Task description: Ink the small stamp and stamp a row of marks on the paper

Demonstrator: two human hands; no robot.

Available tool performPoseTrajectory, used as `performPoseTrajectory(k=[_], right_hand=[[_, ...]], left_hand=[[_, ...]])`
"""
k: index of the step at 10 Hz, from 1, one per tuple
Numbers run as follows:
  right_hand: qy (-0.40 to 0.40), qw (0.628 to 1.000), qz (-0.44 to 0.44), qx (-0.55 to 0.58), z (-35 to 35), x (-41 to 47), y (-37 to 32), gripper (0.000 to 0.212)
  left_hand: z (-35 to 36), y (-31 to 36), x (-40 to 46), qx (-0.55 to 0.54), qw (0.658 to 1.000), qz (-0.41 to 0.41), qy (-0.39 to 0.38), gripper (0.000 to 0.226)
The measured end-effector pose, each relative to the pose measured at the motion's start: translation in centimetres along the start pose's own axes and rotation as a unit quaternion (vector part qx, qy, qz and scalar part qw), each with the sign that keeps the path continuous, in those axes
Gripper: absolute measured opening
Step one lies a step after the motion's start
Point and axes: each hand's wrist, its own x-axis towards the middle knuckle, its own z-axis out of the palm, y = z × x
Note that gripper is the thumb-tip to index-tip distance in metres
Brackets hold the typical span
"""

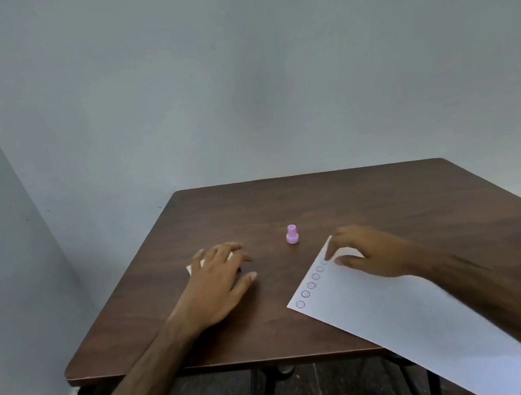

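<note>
Nearest: paper (403,322), white sheet lying at an angle on the right part of the worktop (180,343), its near corner overhanging the near edge. A row of round stamped marks (311,285) runs along the sheet's left edge, from the near-left corner toward the far corner; six or so visible, the farthest partly hidden by the right hand. Right hand (372,256) rests palm down on the far end of the paper, fingers (338,242) loosely spread and curved, tips touching the sheet near its far corner; it grips nothing. Left hand (219,276) lies palm down on the left part of the worktop, fingers spread flat, thumb out to the right, covering a small pale object (191,268) of which only edges show at the left and under the fingertips; what it is, cannot tell. Hand presses on it rather than grasping it. Farther: stamp (292,235), small, pink, standing upright on the bare worktop between the two hands, just beyond the paper's far corner, touched by neither hand. Behind: plain grey wall (231,80).
</note>
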Motion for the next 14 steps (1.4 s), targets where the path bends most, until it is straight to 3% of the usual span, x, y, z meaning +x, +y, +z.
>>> performPoseTrajectory(k=[1, 2, 3, 4, 5, 6, 7, 8, 10, 12, 14], right_hand=[[-0.001, 0.999, 0.043, 0.019, 0.5, -4.0, 2.1, 0.022], [-0.028, 0.996, 0.089, 0.010, 1.2, -6.3, 3.7, 0.042], [-0.038, 0.986, 0.150, -0.062, 1.6, -7.1, 5.5, 0.059], [-0.008, 0.973, 0.209, -0.097, 2.2, -6.9, 6.6, 0.060], [0.025, 0.963, 0.258, -0.079, 2.7, -6.0, 6.9, 0.062], [0.043, 0.954, 0.287, -0.076, 3.1, -4.4, 7.1, 0.065], [0.061, 0.952, 0.288, -0.080, 3.4, -2.3, 8.4, 0.065], [0.069, 0.955, 0.276, -0.085, 3.4, 0.4, 10.5, 0.065], [0.074, 0.956, 0.263, -0.109, 3.9, 4.4, 14.1, 0.065], [0.020, 0.954, 0.277, -0.115, 3.4, 4.5, 13.5, 0.067], [-0.103, 0.946, 0.307, -0.033, -1.9, 5.1, 11.4, 0.072]], left_hand=[[0.9, 3.3, 1.5, 0.010, 0.999, 0.052, -0.012, 0.038], [1.8, 5.6, 2.8, 0.001, 0.997, 0.068, -0.020, 0.032], [2.5, 7.0, 3.6, -0.024, 0.997, 0.069, -0.034, 0.029], [3.0, 8.8, 4.4, -0.048, 0.993, 0.079, -0.078, 0.032], [3.5, 10.9, 5.5, -0.061, 0.984, 0.090, -0.140, 0.050], [4.0, 12.0, 6.9, -0.134, 0.978, 0.047, -0.153, 0.056], [5.0, 12.1, 8.9, -0.138, 0.983, 0.023, -0.117, 0.060], [6.5, 11.7, 11.6, -0.067, 0.993, 0.051, -0.079, 0.072], [9.4, 11.5, 17.9, 0.026, 0.974, 0.123, -0.188, 0.058], [9.7, 11.2, 19.3, 0.005, 0.973, 0.117, -0.197, 0.061], [5.1, 12.2, 21.0, -0.027, 0.962, 0.063, -0.263, 0.065]])
